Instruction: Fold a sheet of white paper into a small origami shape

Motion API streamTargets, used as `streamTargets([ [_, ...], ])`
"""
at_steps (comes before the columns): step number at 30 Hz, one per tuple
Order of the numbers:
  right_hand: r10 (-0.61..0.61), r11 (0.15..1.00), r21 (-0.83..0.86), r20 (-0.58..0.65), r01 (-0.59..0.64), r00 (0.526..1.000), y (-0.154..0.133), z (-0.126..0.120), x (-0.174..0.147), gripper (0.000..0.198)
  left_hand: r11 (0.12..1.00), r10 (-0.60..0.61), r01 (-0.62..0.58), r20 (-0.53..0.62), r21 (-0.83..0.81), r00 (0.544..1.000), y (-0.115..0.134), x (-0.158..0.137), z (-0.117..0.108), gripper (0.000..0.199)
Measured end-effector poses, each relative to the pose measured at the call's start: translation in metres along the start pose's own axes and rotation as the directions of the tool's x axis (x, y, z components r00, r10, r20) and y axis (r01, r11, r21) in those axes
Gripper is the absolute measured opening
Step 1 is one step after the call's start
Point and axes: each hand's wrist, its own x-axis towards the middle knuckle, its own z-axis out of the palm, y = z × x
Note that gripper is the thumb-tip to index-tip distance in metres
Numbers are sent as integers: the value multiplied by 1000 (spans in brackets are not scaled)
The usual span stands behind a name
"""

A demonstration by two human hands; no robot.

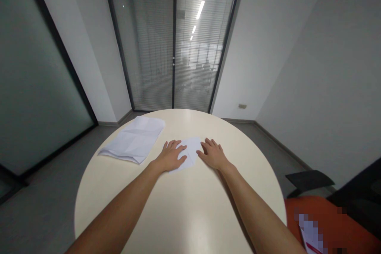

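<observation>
Spread-fingered hands (170,157) (213,154), well apart, at creased white paper (192,151) on smooth round table (178,210)

My forearms (123,210) converge forward; my left hand (170,157) and right hand (213,154) are held palm-down, unclenched, thumbs (182,160) angled inward.

On my feed I see a round cream table (184,214) with a soft glare on its top. Beyond it I make out a dark-framed glass partition (145,47) with horizontal blinds; bright light strips (200,10) show in its right half, though I can't tell whether they are reflected. White walls (268,39) meet grey skirting (282,148) and a grey floor (50,194). I have a frosted glass panel (35,79) at left, a small wall plate (242,106) low beyond the table, and an orange-seated chair (336,222) at lower right.
</observation>
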Motion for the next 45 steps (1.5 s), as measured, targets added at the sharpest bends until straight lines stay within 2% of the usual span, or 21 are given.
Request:
streamTargets([
  [7,-129,990,-45,35,131,991,-9,-14,-13,37,1000,9,-9,-12,-8,1000,0,1,1,51],
  [15,-305,949,-55,74,309,949,-32,-24,-22,26,1000,-8,8,-6,11,1000,1,1,0,52],
  [21,-343,939,50,80,340,936,-40,-21,-26,33,1000,-4,4,-13,1,1000,0,1,-2,52],
  [28,-362,929,89,35,358,931,-21,-11,-15,36,1000,25,-25,-44,13,999,5,-1,-12,46],
  [36,-372,927,27,-43,373,927,-9,3,-3,48,997,69,-70,-28,-31,997,6,-3,-16,48],
  [41,-479,875,53,-45,481,877,-13,7,0,47,993,112,-113,-37,-29,993,4,-2,-11,46],
  [45,-414,909,55,-4,413,910,-11,8,1,47,983,180,-181,-33,-39,983,4,0,-9,46],
])
